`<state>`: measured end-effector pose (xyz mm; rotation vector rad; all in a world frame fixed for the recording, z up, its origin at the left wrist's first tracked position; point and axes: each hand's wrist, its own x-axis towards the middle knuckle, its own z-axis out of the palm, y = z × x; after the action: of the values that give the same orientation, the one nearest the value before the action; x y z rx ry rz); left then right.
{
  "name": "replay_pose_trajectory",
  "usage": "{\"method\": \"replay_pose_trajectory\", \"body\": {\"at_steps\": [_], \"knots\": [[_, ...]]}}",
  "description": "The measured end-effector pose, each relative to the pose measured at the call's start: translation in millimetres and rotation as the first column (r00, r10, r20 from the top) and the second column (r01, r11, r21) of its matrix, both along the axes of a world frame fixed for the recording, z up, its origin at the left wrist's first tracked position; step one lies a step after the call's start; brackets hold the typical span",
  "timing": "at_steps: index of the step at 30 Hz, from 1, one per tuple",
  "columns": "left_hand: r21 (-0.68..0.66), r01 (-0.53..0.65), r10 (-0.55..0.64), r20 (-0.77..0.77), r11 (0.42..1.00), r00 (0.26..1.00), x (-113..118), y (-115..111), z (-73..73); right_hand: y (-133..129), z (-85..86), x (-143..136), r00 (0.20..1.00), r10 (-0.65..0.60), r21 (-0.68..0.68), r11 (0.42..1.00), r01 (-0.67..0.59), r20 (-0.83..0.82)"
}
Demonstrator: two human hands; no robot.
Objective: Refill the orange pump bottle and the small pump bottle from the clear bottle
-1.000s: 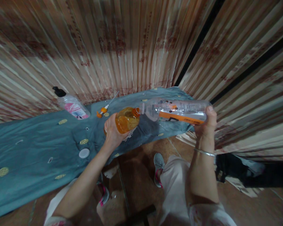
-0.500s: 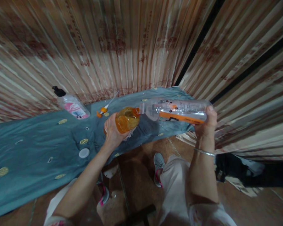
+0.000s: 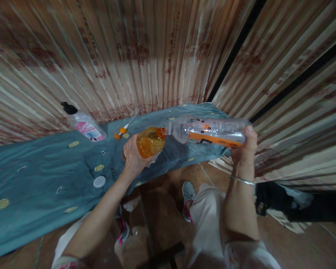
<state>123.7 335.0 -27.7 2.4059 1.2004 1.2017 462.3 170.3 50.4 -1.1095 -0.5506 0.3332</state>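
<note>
My left hand (image 3: pixel 134 155) is wrapped round an amber bottle (image 3: pixel 151 142), tilted with its neck to the right. In my right hand (image 3: pixel 246 142) is a clear plastic bottle (image 3: pixel 217 131) with an orange and black label, gripped near its base and lying almost level. The mouths of the two bottles meet; whether liquid passes between them I cannot make out. Behind my left hand, an orange pump head (image 3: pixel 121 131) with a thin clear tube lies on the teal cloth (image 3: pixel 44 160). A round white cap (image 3: pixel 99 182) rests on the cloth nearer to me.
A clear pump bottle (image 3: pixel 88 127) with a black top and pink label is at the back left. A pleated, patterned curtain (image 3: pixel 156 56) hangs behind the cloth. Below are floor tiles (image 3: pixel 162 216) and my shoes; dark items (image 3: pixel 282 200) lie at the right.
</note>
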Motion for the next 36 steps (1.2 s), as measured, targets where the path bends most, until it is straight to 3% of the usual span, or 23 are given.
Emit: {"method": "replay_pose_trajectory", "body": {"at_steps": [14,23,36], "knots": [[-0.005,-0.005,0.005,0.01,1.0,1.0,1,-2,3.1,1,4.8,-3,1.0,-0.014,0.021,1.0,0.014,-0.019],[-0.009,-0.01,0.01,0.028,1.0,1.0,3,-2,3.2,3,23.1,-31,0.997,-0.044,0.025,0.999,0.045,-0.071],[-0.023,0.001,0.0,0.023,1.0,1.0,1,-2,3.0,2,21.9,-33,0.993,-0.067,0.012,0.998,0.069,-0.096]]}}
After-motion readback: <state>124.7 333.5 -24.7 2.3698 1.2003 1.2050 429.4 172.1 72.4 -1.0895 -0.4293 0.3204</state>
